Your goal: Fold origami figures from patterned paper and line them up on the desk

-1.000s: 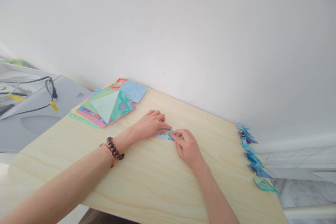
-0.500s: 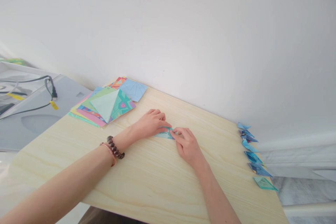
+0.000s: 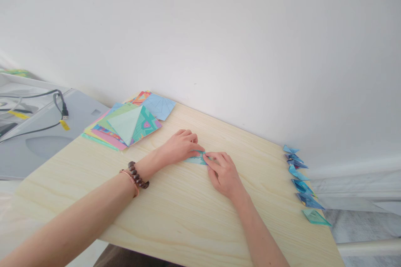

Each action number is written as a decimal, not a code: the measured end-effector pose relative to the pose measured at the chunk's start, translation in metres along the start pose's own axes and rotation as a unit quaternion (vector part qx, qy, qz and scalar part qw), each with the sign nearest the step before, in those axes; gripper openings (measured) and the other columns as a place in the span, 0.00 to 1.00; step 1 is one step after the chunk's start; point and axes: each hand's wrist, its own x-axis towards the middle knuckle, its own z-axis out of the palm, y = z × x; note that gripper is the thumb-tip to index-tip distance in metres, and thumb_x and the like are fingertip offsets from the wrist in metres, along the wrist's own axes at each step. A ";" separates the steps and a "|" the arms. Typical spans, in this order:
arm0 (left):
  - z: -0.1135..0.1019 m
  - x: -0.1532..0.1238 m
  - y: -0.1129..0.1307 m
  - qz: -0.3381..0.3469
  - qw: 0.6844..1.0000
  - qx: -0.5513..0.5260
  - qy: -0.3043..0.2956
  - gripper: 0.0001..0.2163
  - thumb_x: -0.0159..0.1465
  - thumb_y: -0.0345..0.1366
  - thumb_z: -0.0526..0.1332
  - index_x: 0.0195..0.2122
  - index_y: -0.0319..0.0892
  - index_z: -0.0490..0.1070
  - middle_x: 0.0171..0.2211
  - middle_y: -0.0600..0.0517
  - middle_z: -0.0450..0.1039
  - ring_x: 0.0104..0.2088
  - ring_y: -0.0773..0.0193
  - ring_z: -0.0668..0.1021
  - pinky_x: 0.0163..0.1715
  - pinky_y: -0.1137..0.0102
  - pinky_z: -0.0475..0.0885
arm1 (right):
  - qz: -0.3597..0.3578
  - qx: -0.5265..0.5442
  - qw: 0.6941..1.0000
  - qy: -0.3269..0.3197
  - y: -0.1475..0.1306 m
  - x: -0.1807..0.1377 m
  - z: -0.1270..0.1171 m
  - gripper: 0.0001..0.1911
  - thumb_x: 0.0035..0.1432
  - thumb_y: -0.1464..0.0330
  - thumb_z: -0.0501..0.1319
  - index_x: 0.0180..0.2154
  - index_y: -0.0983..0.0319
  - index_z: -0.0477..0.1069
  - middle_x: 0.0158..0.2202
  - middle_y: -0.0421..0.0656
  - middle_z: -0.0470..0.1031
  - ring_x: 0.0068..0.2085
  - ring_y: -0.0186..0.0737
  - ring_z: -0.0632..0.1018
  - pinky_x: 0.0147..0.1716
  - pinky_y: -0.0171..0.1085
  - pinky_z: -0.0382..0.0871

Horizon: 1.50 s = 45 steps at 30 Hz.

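Teal patterned paper (image 3: 196, 159), already folded small, is lying flat near the middle of the pale wooden table (image 3: 188, 221), and both hands are working on it. In the head view, the left hand (image 3: 180, 147) is resting on the paper's left part with its fingers stretched out and pressing down, grasping nothing. The right hand (image 3: 224, 171) is curling its fingertips onto the paper's right end, touching the left hand's fingertips. Whether they are pinching a flap or only pressing it cannot be told.

Compared with a second ago, little is changing. The right fingertips are sitting slightly closer to the left hand, and the paper is staying where it was, so the same fold is being pressed.

No box or tray is showing. The stack of coloured sheets (image 3: 125, 127) is lying loose at the table's far left, and a row of folded blue pieces (image 3: 300, 185) is lining its right edge. A beaded bracelet (image 3: 136, 175) is circling the left wrist.
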 end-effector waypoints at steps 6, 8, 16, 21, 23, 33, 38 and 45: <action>0.000 0.000 0.002 0.008 1.000 0.022 -0.003 0.13 0.65 0.45 0.49 0.45 0.55 0.71 0.34 0.50 0.66 0.37 0.63 0.67 0.42 0.67 0.59 | 0.009 -0.009 1.000 -0.014 -0.002 -0.002 -0.002 0.22 0.58 0.73 0.52 0.55 0.58 0.64 0.50 0.44 0.68 0.47 0.45 0.66 0.46 0.46 0.62; 0.000 0.000 0.002 0.008 1.000 0.024 -0.003 0.14 0.65 0.46 0.49 0.45 0.54 0.71 0.34 0.50 0.66 0.37 0.63 0.67 0.42 0.67 0.59 | 0.010 -0.013 1.000 -0.014 -0.002 -0.001 -0.001 0.23 0.58 0.72 0.52 0.55 0.57 0.64 0.51 0.44 0.67 0.47 0.45 0.66 0.46 0.46 0.62; 0.001 0.000 0.002 0.012 0.999 0.032 -0.002 0.13 0.66 0.44 0.49 0.47 0.56 0.70 0.34 0.50 0.66 0.36 0.63 0.67 0.41 0.68 0.59 | 0.007 -0.026 1.000 -0.013 -0.003 -0.002 0.000 0.22 0.58 0.73 0.51 0.54 0.59 0.64 0.52 0.45 0.66 0.49 0.45 0.66 0.47 0.46 0.61; 0.001 0.000 0.005 0.002 0.999 0.040 -0.005 0.13 0.66 0.43 0.49 0.45 0.56 0.72 0.35 0.50 0.66 0.36 0.63 0.67 0.40 0.68 0.60 | 0.009 -0.026 1.000 -0.010 -0.004 -0.002 0.001 0.22 0.58 0.73 0.51 0.54 0.60 0.64 0.51 0.45 0.68 0.51 0.45 0.65 0.48 0.45 0.60; 0.001 0.000 0.006 -0.003 0.999 0.042 -0.008 0.13 0.66 0.43 0.49 0.44 0.56 0.72 0.35 0.50 0.66 0.36 0.63 0.67 0.40 0.68 0.60 | 0.013 -0.028 0.999 -0.008 -0.005 -0.002 0.001 0.22 0.58 0.73 0.51 0.54 0.60 0.64 0.50 0.44 0.68 0.51 0.45 0.65 0.49 0.46 0.60; -0.003 0.000 0.009 -0.014 0.999 0.033 -0.016 0.13 0.66 0.42 0.48 0.44 0.56 0.72 0.34 0.50 0.65 0.36 0.64 0.67 0.39 0.68 0.61 | 0.022 -0.028 0.999 0.002 -0.006 -0.002 0.001 0.23 0.57 0.74 0.52 0.55 0.58 0.64 0.51 0.43 0.69 0.50 0.44 0.66 0.48 0.45 0.60; 0.001 -0.001 0.010 -0.037 0.999 0.036 -0.014 0.13 0.66 0.43 0.49 0.45 0.59 0.71 0.34 0.50 0.65 0.38 0.62 0.66 0.39 0.68 0.62 | 0.021 -0.037 0.999 -0.001 -0.007 -0.005 0.000 0.23 0.58 0.74 0.52 0.56 0.58 0.63 0.51 0.43 0.69 0.49 0.44 0.66 0.48 0.45 0.61; 0.005 -0.003 0.012 -0.066 0.997 0.047 -0.009 0.13 0.65 0.44 0.51 0.46 0.59 0.72 0.34 0.50 0.65 0.39 0.61 0.65 0.39 0.68 0.61 | 0.002 -0.065 0.998 0.004 -0.009 -0.017 -0.003 0.24 0.58 0.73 0.52 0.57 0.59 0.62 0.58 0.40 0.64 0.49 0.44 0.65 0.51 0.47 0.58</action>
